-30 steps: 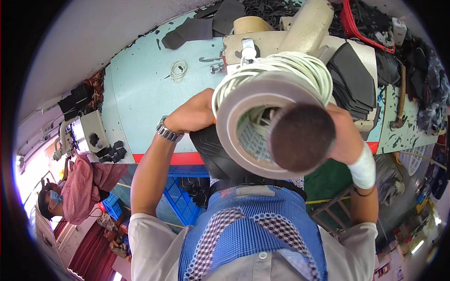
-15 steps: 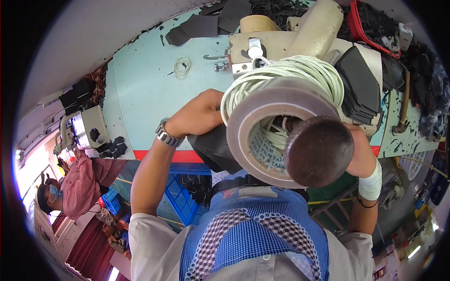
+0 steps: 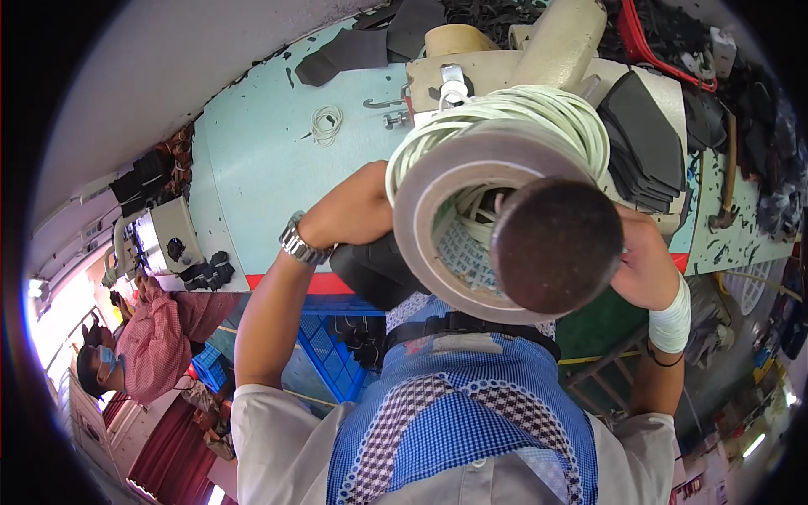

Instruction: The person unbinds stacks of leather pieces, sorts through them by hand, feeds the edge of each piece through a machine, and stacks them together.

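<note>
In the middle, a large clear tape roll (image 3: 414, 219) and a dark brown round knob (image 3: 555, 246) block the view of the work beneath. A coil of pale green cord (image 3: 539, 105) is looped around behind the roll. My left hand (image 3: 355, 206), with a metal watch at the wrist, reaches behind the roll; its fingers are hidden. Just below it, a dark grey sheet piece (image 3: 370, 271) hangs over the table's red edge. My right hand (image 3: 648, 257) is to the right of the knob, its fingers curled inward and partly covered; what they hold is hidden.
A cream sewing machine (image 3: 560, 42) stands beyond the roll, with stacked dark pieces (image 3: 644, 139) on its right. Farther right lies a hammer (image 3: 728, 177). A small cord coil (image 3: 326, 124) rests on the pale green table (image 3: 261, 160). Another person (image 3: 151, 349) sits at left.
The dark sheet under my left hand has shifted and now shows a rounded, bent edge. My right hand has come farther out from behind the knob. The whole view has moved slightly.
</note>
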`<state>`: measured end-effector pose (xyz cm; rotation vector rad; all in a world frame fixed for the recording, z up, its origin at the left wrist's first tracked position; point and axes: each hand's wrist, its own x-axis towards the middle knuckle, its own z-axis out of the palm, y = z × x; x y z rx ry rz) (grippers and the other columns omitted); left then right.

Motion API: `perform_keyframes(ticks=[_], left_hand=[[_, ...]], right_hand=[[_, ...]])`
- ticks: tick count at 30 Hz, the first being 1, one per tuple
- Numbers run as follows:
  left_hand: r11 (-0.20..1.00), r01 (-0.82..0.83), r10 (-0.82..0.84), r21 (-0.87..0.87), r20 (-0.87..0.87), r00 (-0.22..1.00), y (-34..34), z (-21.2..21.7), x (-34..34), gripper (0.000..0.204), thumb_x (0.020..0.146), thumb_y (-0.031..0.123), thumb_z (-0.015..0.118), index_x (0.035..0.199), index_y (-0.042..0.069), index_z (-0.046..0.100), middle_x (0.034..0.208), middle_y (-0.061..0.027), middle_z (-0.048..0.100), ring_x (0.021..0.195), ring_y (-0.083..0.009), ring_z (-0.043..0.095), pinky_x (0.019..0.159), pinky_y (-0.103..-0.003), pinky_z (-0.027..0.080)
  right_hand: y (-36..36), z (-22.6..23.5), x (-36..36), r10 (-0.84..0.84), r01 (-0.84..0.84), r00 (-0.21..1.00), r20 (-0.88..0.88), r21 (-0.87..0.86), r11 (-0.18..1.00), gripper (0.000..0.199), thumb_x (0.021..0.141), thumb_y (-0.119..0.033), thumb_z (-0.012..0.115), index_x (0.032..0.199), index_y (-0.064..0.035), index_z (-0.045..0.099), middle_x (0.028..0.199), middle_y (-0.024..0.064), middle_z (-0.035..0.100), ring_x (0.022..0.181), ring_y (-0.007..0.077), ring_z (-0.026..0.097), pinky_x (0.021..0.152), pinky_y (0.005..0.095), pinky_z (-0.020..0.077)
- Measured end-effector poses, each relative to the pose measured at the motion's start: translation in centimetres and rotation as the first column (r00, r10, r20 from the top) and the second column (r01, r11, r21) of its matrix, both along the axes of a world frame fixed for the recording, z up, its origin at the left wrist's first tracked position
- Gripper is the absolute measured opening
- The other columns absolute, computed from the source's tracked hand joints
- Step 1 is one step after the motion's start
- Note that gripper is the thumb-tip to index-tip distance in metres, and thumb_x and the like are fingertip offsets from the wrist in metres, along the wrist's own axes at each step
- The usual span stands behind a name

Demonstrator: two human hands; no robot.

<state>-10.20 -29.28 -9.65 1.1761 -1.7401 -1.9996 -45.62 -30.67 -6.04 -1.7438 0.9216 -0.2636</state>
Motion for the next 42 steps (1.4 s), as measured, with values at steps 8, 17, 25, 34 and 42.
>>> perform_keyframes(ticks=[8, 17, 25, 34, 42], left_hand=[[0.983, -0.178, 0.175, 0.055, 0.052, 0.983, 1.3, -1.4, 0.3, 0.059, 0.087, 0.024, 0.070, 0.135, -0.001, 0.047, 0.133, -0.0217, 0.054, 0.120, -0.0257, 0.053, 0.100, -0.038, 0.043], [0.926, 0.098, -0.016, -0.364, 0.221, 0.975, 2.3, -4.2, 0.2, 0.054, 0.086, 0.024, 0.070, 0.133, 0.004, 0.051, 0.133, -0.0181, 0.054, 0.119, -0.0241, 0.054, 0.098, -0.037, 0.046], [0.839, -0.438, 0.435, 0.323, 0.086, 0.896, 12.9, -3.1, 1.1, 0.039, 0.082, 0.019, 0.074, 0.114, -0.001, 0.064, 0.108, -0.0148, 0.066, 0.100, -0.0215, 0.064, 0.087, -0.033, 0.052], [0.641, -0.390, 0.595, 0.661, -0.106, 0.797, 12.0, 0.5, -4.4, 0.029, 0.078, 0.009, 0.076, 0.103, -0.005, 0.070, 0.093, -0.0110, 0.072, 0.078, -0.0145, 0.067, 0.072, -0.025, 0.054], [0.970, -0.231, 0.236, 0.072, -0.060, 0.970, 3.5, -1.9, 0.1, 0.034, 0.085, 0.008, 0.067, 0.116, -0.003, 0.062, 0.116, -0.0122, 0.066, 0.104, -0.0171, 0.060, 0.092, -0.032, 0.048]], right_hand=[[0.0, -1.6, 3.7, 0.015, -0.012, 1.000, 0.011, -0.241, 0.971, 0.023, 0.076, -0.002, 0.069, 0.099, -0.0026, 0.063, 0.087, 0.0159, 0.060, 0.086, 0.0326, 0.060, 0.077, 0.0387, 0.0480], [-0.4, -0.1, 2.5, -0.046, 0.053, 0.998, 0.042, -0.186, 0.981, 0.021, 0.075, -0.002, 0.070, 0.096, -0.0023, 0.066, 0.083, 0.0124, 0.062, 0.087, 0.0322, 0.060, 0.081, 0.0396, 0.0472], [-2.4, 3.2, 0.8, -0.404, 0.305, 0.913, 0.059, -0.758, 0.577, 0.026, 0.074, -0.002, 0.073, 0.099, -0.0034, 0.067, 0.083, 0.0114, 0.061, 0.076, 0.0297, 0.061, 0.070, 0.0382, 0.0501], [-8.0, 0.2, -1.6, -0.307, -0.109, 0.883, -0.355, -0.791, 0.601, 0.066, 0.053, -0.029, 0.088, 0.100, -0.0055, 0.047, 0.100, 0.0131, 0.055, 0.098, 0.0350, 0.054, 0.082, 0.0442, 0.0438], [-3.9, 1.8, -0.1, -0.351, -0.104, 0.896, -0.273, -0.896, 0.432, 0.050, 0.065, -0.018, 0.083, 0.103, -0.0054, 0.053, 0.129, 0.0253, 0.048, 0.115, 0.0446, 0.050, 0.097, 0.0442, 0.0417]])
